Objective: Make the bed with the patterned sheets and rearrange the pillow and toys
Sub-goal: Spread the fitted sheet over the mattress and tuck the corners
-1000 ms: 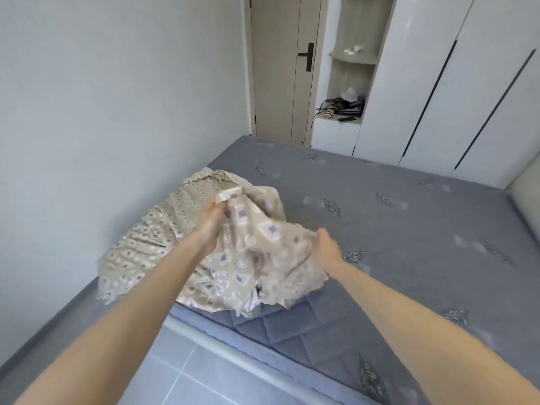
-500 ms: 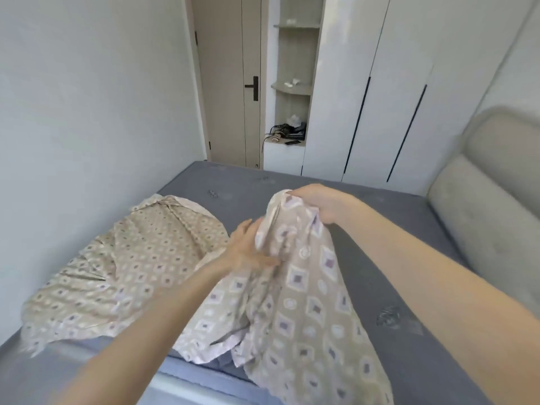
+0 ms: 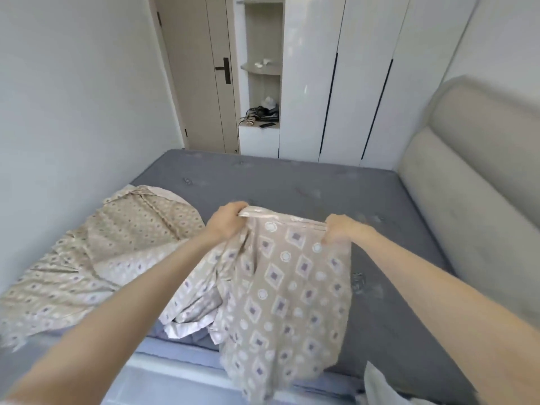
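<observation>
Beige diamond-and-circle sheet (image 3: 280,287), grey mattress (image 3: 292,182)

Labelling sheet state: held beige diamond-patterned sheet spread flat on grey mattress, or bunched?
Bunched, not spread: left hand and right hand grip the beige diamond-patterned sheet by one edge; rest hangs crumpled.

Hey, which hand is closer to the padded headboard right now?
Right. The right hand grips the top edge of the patterned sheet on the headboard side; the left hand grips that edge farther from it.
</observation>
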### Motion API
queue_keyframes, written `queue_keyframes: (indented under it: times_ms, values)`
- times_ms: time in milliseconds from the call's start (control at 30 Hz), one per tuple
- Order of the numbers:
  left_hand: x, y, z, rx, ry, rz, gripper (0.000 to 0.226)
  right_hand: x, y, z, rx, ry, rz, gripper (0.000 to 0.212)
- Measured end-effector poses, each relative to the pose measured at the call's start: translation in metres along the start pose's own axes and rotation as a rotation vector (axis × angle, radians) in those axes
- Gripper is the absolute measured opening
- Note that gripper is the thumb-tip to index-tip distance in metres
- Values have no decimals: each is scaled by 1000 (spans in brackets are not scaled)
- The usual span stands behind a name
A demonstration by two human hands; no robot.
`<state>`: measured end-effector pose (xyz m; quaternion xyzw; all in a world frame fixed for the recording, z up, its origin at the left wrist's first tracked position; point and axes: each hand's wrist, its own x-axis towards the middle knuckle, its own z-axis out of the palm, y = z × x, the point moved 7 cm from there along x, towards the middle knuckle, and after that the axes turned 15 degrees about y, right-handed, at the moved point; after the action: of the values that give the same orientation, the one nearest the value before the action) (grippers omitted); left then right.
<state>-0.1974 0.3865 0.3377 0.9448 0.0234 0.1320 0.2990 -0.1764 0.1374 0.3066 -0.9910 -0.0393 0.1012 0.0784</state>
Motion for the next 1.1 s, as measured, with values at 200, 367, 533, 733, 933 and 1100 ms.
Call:
queue_keyframes:
  times_ms: [200,367,533,733,933,1100]
  values:
    - [-8,24,15,134,-15,34,12,-2,46,-11,466,286,119,22]
    - [-13,52,27,146,29,129,8,-18,61,-47,1194,291,388,11]
    - [-21,78,40,203,151,162,22,-43,78,-47,1030,70,393,46]
    - [0,113,6,99,363,170,33,-73,99,-54,-52,-37,51,48]
    - [10,136,-9,-150,461,193,35,-59,110,-68,129,282,164,26]
    - [4,112,7,-181,392,112,40,-43,115,-51,628,323,323,28]
